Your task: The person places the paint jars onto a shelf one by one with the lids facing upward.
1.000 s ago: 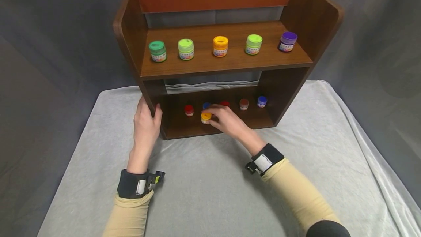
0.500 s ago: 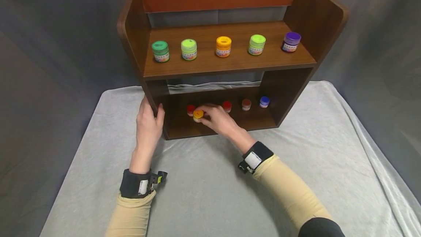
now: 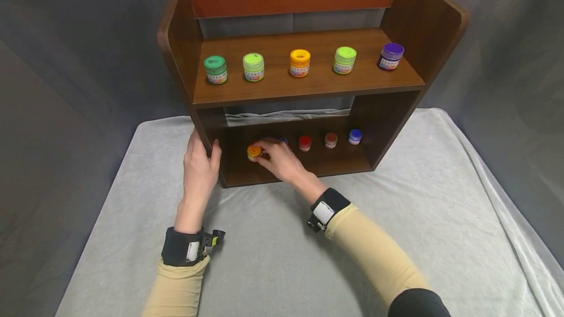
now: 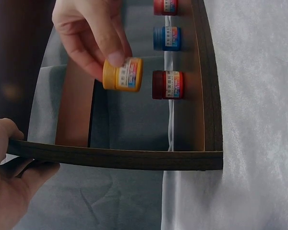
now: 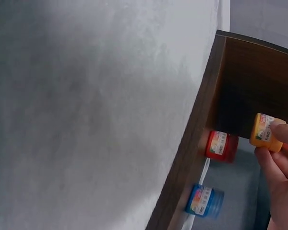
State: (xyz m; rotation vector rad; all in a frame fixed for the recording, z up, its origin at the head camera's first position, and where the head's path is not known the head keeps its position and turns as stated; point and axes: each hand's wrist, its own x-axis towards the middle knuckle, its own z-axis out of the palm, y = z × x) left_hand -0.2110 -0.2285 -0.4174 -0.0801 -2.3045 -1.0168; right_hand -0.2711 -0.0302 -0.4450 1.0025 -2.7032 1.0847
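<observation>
My right hand (image 3: pixel 279 160) pinches a yellow paint jar (image 3: pixel 253 153) between thumb and fingers inside the lower shelf. In the left wrist view the yellow jar (image 4: pixel 123 75) hangs upright above the bottom board, its base higher than the bases of the standing jars. The leftmost red jar (image 4: pixel 168 85) stands beyond it and is hidden in the head view. A blue jar (image 5: pixel 205 200) follows, partly covered by my right hand in the head view. My left hand (image 3: pixel 200 168) grips the left side panel (image 4: pixel 115 157) of the brown wooden shelf, thumb on one face, fingers on the other.
Another red jar (image 3: pixel 305 143), a brown jar (image 3: pixel 331 141) and a blue-violet jar (image 3: pixel 355 137) stand along the lower board. Several jars, including a purple one (image 3: pixel 390 56), line the upper board (image 3: pixel 273 89). The shelf stands on a grey cloth (image 3: pixel 273 258).
My right hand has carried the yellow jar leftward along the lower shelf, from before the blue jar to before the leftmost red one. My left hand keeps its grip on the side panel.
</observation>
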